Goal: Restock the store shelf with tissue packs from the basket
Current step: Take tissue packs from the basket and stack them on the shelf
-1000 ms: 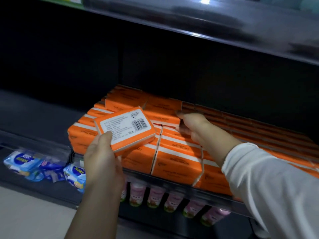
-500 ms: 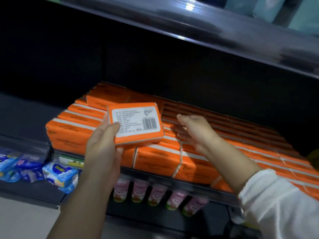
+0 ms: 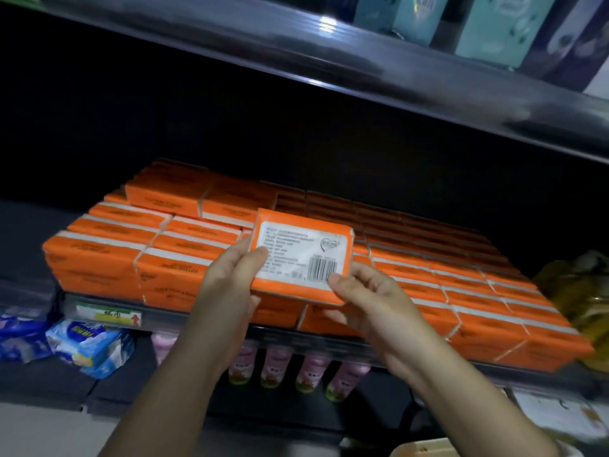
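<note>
An orange tissue pack (image 3: 301,255) with a white barcode label facing me is held in front of the shelf, above the front row. My left hand (image 3: 230,291) grips its left edge, thumb on the label. My right hand (image 3: 369,301) holds its lower right corner, thumb by the barcode. Behind it, rows of the same orange tissue packs (image 3: 138,258) fill the dark shelf (image 3: 211,321), stacked higher at the back left (image 3: 184,192). The basket is mostly out of view.
The upper shelf (image 3: 329,70) overhangs closely, with teal boxes (image 3: 494,24) on it. Below are pink bottles (image 3: 280,367) and blue-white packs (image 3: 89,344). A yellow bag (image 3: 580,291) sits at the right end. A price tag (image 3: 108,316) is on the shelf rail.
My right hand left the shelved packs and took hold of the held pack's lower right corner. The pack moved right, toward the middle of the shelf.
</note>
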`<state>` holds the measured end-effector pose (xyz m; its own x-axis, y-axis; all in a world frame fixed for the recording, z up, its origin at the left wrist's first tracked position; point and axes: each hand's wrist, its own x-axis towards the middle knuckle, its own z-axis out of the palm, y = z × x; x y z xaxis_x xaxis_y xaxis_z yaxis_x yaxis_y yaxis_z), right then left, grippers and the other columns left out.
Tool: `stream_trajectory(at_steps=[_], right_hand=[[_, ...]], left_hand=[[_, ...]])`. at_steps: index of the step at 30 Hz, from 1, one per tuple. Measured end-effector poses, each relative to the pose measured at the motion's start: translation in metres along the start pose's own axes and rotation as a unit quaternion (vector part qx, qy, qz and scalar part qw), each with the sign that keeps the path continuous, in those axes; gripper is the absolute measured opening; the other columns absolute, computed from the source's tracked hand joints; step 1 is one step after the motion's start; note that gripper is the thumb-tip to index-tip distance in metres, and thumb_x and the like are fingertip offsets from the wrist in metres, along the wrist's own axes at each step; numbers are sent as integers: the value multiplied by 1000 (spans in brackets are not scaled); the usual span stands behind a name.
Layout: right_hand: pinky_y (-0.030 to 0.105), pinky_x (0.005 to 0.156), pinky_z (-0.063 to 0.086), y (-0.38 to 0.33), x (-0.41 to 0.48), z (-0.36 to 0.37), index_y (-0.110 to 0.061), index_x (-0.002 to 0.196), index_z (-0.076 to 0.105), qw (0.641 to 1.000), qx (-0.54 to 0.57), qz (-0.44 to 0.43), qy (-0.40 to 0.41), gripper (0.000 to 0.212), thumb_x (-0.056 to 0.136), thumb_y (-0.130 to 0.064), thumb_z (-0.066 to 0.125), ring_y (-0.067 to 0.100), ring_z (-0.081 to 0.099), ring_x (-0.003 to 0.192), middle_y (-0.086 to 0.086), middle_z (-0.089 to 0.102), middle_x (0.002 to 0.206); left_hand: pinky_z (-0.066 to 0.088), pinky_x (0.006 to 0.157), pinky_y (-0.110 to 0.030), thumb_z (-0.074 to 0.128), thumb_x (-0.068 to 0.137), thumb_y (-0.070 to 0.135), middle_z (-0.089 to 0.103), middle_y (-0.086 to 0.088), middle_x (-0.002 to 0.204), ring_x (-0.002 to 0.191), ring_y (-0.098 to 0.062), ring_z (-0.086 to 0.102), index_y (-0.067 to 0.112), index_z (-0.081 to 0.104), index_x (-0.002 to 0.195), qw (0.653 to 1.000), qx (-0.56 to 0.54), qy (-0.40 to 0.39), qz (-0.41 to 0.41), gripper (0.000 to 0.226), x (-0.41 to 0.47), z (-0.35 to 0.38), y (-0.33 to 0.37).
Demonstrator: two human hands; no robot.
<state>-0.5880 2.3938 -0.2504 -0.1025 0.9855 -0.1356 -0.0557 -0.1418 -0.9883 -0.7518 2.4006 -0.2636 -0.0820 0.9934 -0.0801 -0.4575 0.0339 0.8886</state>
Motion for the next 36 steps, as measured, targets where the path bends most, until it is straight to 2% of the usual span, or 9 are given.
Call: stream_trajectory(at_steps=[6,10,13,16,19,25,30,32,36], right_hand=[[23,66,52,-7,-5,-5,-19,103,63,992,38,-83,81,19,86,-11,60,10,69,82,-3,72,93],[19,71,53,-13,-4,-5,-21,103,61,973,-21,-174,153,22,84,-9,64,6,68,86,-4,71,97],[6,77,39,-10,-6,-6,-33,100,55,858,-322,-339,213,31,80,-14,68,-4,53,91,-15,57,99],[14,73,35,-1,-11,-2,-30,111,52,737,-508,-418,158,35,78,-21,56,6,43,91,-11,45,98],[23,72,38,7,-13,3,-24,116,51,689,-560,-436,146,40,79,-14,61,15,44,93,-6,45,104],[16,86,37,13,-18,5,-26,118,55,759,-513,-396,55,48,73,-17,69,11,48,105,-12,47,112],[9,89,38,-7,-15,-4,-35,111,55,852,-364,-336,170,36,76,-38,65,0,49,106,-18,50,109],[22,90,47,-11,-12,-11,-37,108,54,910,-267,-241,206,32,80,-32,69,5,56,103,-12,56,108],[32,85,52,-4,-14,-7,-26,117,55,991,-51,-8,126,45,75,-36,67,16,66,95,0,65,106]], left_hand=[[39,74,-7,56,93,28,54,30,105,93,17,51,34,47,132,987,150,6,57,41,-4,4,-7],[44,83,-13,65,84,32,59,25,113,103,9,57,33,55,124,976,183,13,115,41,-3,4,-9],[53,87,-20,76,67,47,66,14,115,104,1,63,36,60,113,986,129,-51,96,50,-6,7,-11],[55,85,-28,76,54,66,68,4,117,105,-10,65,25,59,123,989,50,-134,48,82,-11,11,-13],[54,89,-38,76,64,51,70,-6,113,105,-20,66,16,58,123,989,4,-144,32,71,-12,10,-12],[52,89,-43,50,90,8,71,-12,104,97,-24,69,16,67,109,999,-6,-53,12,27,-8,7,-7],[53,73,-32,47,93,13,75,0,84,80,-13,72,20,65,101,1000,-5,-1,11,20,-4,2,-7],[54,71,-31,47,94,15,74,-2,90,83,-14,72,19,63,104,1000,-21,-5,5,19,-4,2,-8],[54,77,-31,44,96,11,73,-6,99,94,-17,70,13,59,113,996,-87,-6,12,23,-7,10,-8]])
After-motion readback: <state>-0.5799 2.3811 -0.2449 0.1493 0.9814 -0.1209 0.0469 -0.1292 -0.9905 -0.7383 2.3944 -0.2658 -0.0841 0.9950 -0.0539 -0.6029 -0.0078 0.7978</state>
